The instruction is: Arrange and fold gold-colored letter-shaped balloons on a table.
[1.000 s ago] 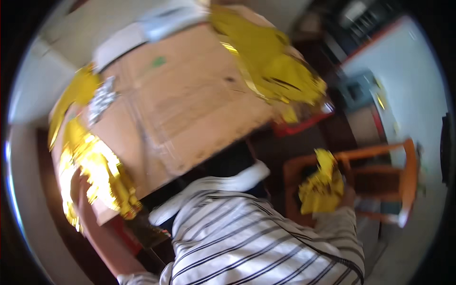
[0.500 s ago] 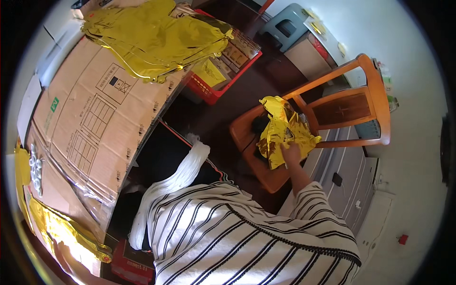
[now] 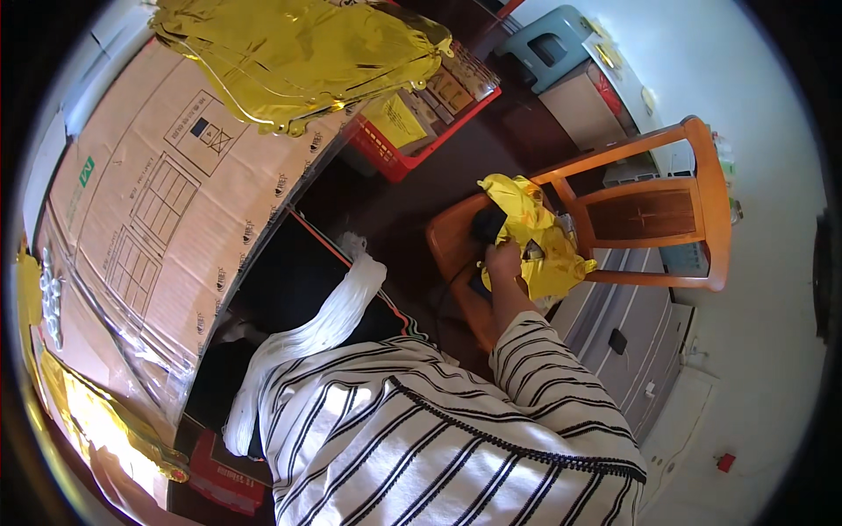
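On a wooden chair (image 3: 458, 235) ahead of me lies a crumpled gold foil balloon (image 3: 554, 263), flat and folded. My right hand (image 3: 503, 261) is on its near left part, fingers curled in against the foil; the fingertips are partly hidden. Just beyond that hand sits a dark object (image 3: 485, 224) partly covered by the foil. At the lower left rim, a dim shape that seems to be my left hand (image 3: 110, 478) is beside another shiny gold foil piece (image 3: 105, 421), and glare hides its fingers. A skein of white string (image 3: 329, 320) hangs across my lap.
A big cardboard sheet (image 3: 189, 188) covers the surface at left, with a large flat gold foil balloon (image 3: 307, 61) over its far end. Behind it stands a red crate (image 3: 412, 162) of packages. A grey-green stool (image 3: 544, 48) and grey drawers (image 3: 627, 324) are at right.
My right hand has moved left across the foil on the chair, and its fingers now curl at the left part. The view has shifted slightly.
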Available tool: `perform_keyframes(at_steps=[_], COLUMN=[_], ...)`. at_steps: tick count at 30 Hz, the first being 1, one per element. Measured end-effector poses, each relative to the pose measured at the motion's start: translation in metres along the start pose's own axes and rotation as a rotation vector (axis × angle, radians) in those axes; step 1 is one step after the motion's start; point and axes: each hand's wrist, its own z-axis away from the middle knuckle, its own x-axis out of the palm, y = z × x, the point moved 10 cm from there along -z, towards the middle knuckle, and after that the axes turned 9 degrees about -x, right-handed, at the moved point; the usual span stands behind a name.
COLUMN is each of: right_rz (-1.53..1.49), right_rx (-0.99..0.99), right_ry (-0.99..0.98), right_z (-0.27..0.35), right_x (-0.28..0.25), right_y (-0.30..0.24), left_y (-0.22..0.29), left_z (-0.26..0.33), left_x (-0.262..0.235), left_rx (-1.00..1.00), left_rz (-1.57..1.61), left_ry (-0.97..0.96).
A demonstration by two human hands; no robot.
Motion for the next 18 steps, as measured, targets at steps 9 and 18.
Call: perform_keyframes(at_steps=[9, 18], right_rz=[0.096, 0.703], right_rx=[-0.096, -0.810], right_ry=[0.262, 0.461], right_z=[-0.020, -0.039], right_x=[-0.053, -0.198], right_y=[0.049, 0.052], left_y=[-0.019, -0.071], left_z=[-0.016, -0.058], left_x=[-0.007, -0.021], left_rx=[-0.008, 0.022], left_rz=[0.054, 0.007], left_ry=[-0.001, -0.046])
